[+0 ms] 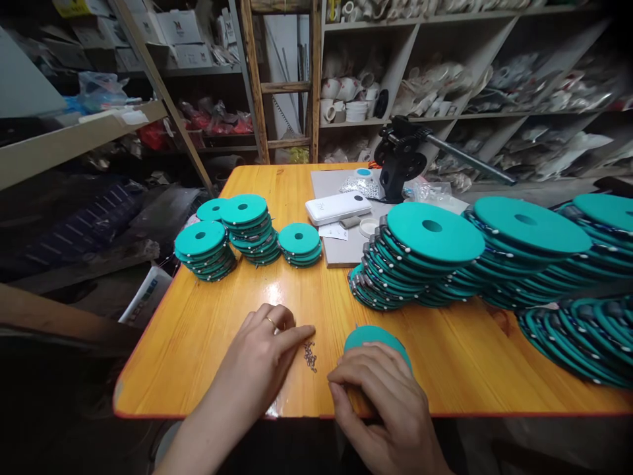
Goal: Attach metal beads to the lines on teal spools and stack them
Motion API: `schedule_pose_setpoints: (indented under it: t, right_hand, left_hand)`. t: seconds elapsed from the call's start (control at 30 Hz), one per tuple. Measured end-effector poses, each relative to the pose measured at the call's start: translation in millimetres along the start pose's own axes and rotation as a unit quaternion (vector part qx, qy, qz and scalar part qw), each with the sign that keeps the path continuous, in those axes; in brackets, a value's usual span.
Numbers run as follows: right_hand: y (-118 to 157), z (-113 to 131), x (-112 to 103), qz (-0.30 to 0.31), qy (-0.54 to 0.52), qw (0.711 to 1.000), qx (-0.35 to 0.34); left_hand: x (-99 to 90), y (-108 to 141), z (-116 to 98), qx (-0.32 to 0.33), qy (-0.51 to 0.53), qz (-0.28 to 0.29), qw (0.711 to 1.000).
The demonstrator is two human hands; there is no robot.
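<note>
Left hand (260,349): open, fingers extended, index tip just beside the small heap of metal rings (310,356) on the orange wooden table (178,356). Right hand (380,396): curled, holding a teal disc (374,338), just right of the heap. Stacked teal discs (250,227) stand beyond the heap.

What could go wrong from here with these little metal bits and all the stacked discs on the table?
The small metal pieces lie loose right by the left hand, so a slip might scatter them across the glossy orange wooden table. The right hand rests on a teal disc near the table's edge, so that disc might slide off. The tall leaning stack of teal discs could topple if bumped.
</note>
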State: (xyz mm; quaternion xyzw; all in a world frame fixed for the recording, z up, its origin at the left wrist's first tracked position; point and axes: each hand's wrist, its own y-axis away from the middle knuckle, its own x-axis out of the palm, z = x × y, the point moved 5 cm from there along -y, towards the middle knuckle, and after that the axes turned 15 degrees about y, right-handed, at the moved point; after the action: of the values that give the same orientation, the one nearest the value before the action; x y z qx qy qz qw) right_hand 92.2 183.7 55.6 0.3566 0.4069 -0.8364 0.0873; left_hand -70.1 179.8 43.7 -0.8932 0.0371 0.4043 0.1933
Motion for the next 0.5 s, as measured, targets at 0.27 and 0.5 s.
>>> schedule_pose_setpoints:
  t: [0.27,0.5]
  right_hand:
    - [0.9,-0.8,0.9,-0.003,-0.007,1.000,0.009]
    - [-0.3,-1.3,0.0,-0.002,-0.017,1.000,0.025]
  left_hand:
    - [-3.8,-0.3,3.3,-0.009,0.010,0.007,1.000]
    - [-4.6,0.1,2.3,-0.050,0.048,-0.001,0.998]
